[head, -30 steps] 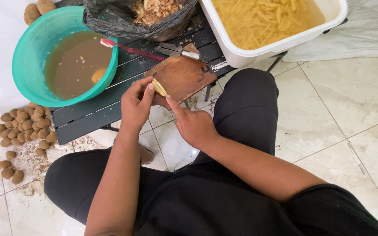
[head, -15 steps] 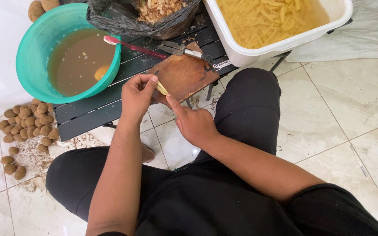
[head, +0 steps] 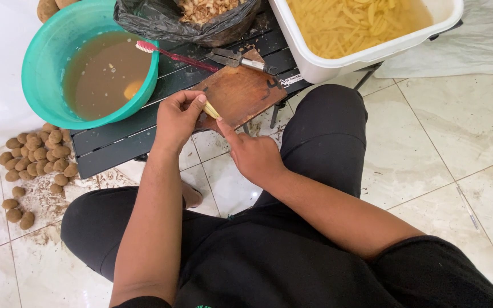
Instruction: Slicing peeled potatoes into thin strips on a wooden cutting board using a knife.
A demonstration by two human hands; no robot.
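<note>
Seen from above, a seated person in black clothing works at a low black slatted counter (head: 115,142). The left hand (head: 178,117) is closed, pinching a thin pale yellow potato strip (head: 211,110) between thumb and fingertips at the near edge of a brown wooden cutting board (head: 241,91). The right hand (head: 255,153) is loosely curled just beside it, its forefinger stretched out so the tip meets the strip's lower end; it grips nothing that can be made out.

The strip hangs at the board's edge over the tiled floor (head: 457,131), so a loosened pinch could drop it there. A small metal cutting tool (head: 238,58) lies at the board's far edge, near enough to catch a reaching finger. A red-handled toothbrush (head: 172,55) balances on the rim of a teal plastic basin (head: 44,68) of brown water and could tip in.

A crumpled black plastic bag (head: 144,20) of peelings sits behind the board. A white rectangular tub (head: 338,60) of yellow strips in water stands far right. A small white label (head: 289,80) marks the counter's edge by the tub. Brown unpeeled potatoes (head: 35,159) are heaped on the floor, left.
</note>
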